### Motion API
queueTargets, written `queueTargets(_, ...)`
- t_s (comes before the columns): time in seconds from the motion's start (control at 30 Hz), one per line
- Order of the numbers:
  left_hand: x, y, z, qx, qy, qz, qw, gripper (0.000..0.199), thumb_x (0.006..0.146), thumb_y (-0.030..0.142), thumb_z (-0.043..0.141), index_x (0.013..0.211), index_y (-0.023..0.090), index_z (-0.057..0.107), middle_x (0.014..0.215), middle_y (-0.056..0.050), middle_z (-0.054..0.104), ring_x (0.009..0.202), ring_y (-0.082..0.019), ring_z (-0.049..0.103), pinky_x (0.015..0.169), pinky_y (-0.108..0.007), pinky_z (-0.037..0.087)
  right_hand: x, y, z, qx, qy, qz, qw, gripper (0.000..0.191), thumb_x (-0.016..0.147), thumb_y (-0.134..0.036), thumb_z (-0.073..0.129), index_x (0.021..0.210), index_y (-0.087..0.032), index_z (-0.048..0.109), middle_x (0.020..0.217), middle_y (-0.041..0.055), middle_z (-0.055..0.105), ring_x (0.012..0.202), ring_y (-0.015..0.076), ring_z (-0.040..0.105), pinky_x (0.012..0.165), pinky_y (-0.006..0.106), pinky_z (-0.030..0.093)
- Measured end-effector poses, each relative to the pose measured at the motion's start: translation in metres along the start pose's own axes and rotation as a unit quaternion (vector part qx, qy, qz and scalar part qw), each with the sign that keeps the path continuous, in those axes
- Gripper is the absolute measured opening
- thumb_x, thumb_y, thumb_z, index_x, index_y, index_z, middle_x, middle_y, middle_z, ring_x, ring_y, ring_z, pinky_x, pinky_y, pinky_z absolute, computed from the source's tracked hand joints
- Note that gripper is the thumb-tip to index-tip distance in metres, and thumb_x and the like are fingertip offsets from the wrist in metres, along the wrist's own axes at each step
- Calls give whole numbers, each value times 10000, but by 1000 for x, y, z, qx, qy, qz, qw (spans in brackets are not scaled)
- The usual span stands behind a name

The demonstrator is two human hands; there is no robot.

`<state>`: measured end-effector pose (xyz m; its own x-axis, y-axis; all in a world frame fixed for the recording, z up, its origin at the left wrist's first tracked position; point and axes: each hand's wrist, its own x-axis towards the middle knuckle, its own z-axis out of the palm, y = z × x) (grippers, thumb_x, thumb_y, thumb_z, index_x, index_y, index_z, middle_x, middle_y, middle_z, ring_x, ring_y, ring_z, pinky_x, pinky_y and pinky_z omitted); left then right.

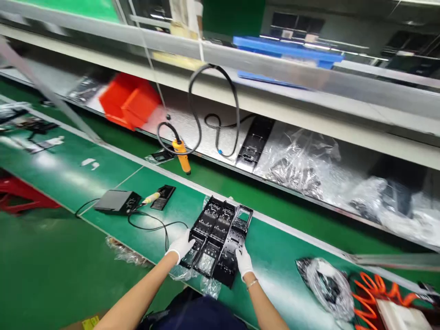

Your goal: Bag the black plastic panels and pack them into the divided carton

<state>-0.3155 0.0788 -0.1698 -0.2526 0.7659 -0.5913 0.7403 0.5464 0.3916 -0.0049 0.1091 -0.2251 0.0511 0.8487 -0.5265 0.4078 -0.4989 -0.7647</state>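
Note:
Several long black plastic housings [215,229] lie side by side on the green workbench, with clear plastic film under their ends. They have ribs, small clips and rectangular openings. My left hand [181,245], in a white glove, grips the left edge of the group near its middle. On the opposite side my right hand [244,262], gloved too, holds the edge of the rightmost housing [232,250], its thumb over the top. The fingers under both edges are partly hidden.
A grey box [117,201] with a corded yellow-handled tool [151,198] stands left. An orange-yellow power screwdriver [181,156] hangs from a black cable. A bagged bundle [326,286] and an orange coiled hose [369,293] lie right. The shelf [213,133] holds a red bin [130,101] and bagged parts.

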Motion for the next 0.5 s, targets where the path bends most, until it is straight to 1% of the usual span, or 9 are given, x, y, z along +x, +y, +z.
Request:
queueTargets(0.1,-4,-11,-14,-9,21,4,1000,634,957,325,461,1543,89,417,1483,-228,598,1352,-318,602,1137,-427,437,9,-19,-8,-28,-18,-4,999,587,728,-417,699,1244,-137,715,1277,176,735,1352,362,600,1208,429,392)
queueTargets(0.17,-11,-29,-27,-15,42,25,999,586,978,353,423,1525,148,470,1526,-156,581,1398,-262,563,1178,-365,400,13,-32,-22,-50,0,-7,999,646,711,-445,705,1268,-118,699,1357,221,681,1429,401,516,1244,480,331)
queueTargets(0.23,-19,-60,-41,-16,70,39,997,528,996,380,371,1455,205,565,1534,-89,586,1427,-221,531,1222,-322,345,13,-47,-31,-69,42,-29,996,713,733,-493,672,1340,-119,655,1475,228,591,1499,410,417,1277,516,255)
queueTargets(0.27,-23,-80,-48,-14,84,37,996,509,999,378,348,1400,218,616,1519,-76,602,1429,-221,529,1241,-324,323,12,-55,-30,-71,57,-52,994,716,747,-524,651,1349,-136,652,1495,211,578,1503,402,411,1283,512,245)
queueTargets(0.3,-26,-103,-55,-9,94,30,995,490,993,368,344,1335,228,665,1487,-74,631,1417,-233,543,1249,-340,323,9,-65,-22,-66,61,-82,993,699,758,-558,636,1333,-161,667,1490,185,590,1490,389,433,1284,495,256)
queueTargets(0.33,-27,-127,-61,-4,100,20,995,472,984,353,346,1278,241,699,1458,-73,654,1400,-252,562,1246,-370,344,6,-76,-9,-53,48,-110,991,675,762,-591,634,1301,-187,693,1460,158,622,1451,377,486,1270,474,298)
queueTargets(0.4,-24,-177,-72,10,98,8,995,422,959,319,383,1149,258,755,1370,-85,712,1326,-294,629,1204,-423,421,0,-105,37,-13,-26,-132,991,659,750,-645,662,1242,-212,731,1348,131,701,1288,361,629,1180,467,433)
queueTargets(0.47,-12,-220,-81,20,84,20,996,349,931,304,459,1044,274,787,1263,-88,766,1235,-320,689,1149,-435,485,-4,-144,101,32,-111,-103,988,704,711,-681,717,1232,-209,736,1212,123,752,1053,324,721,996,468,555)
queueTargets(0.5,-3,-237,-85,27,78,36,996,321,920,288,490,1018,277,795,1227,-88,780,1209,-322,703,1134,-430,497,-2,-168,136,57,-145,-81,984,728,684,-682,757,1232,-203,731,1148,119,762,951,293,730,903,449,579)
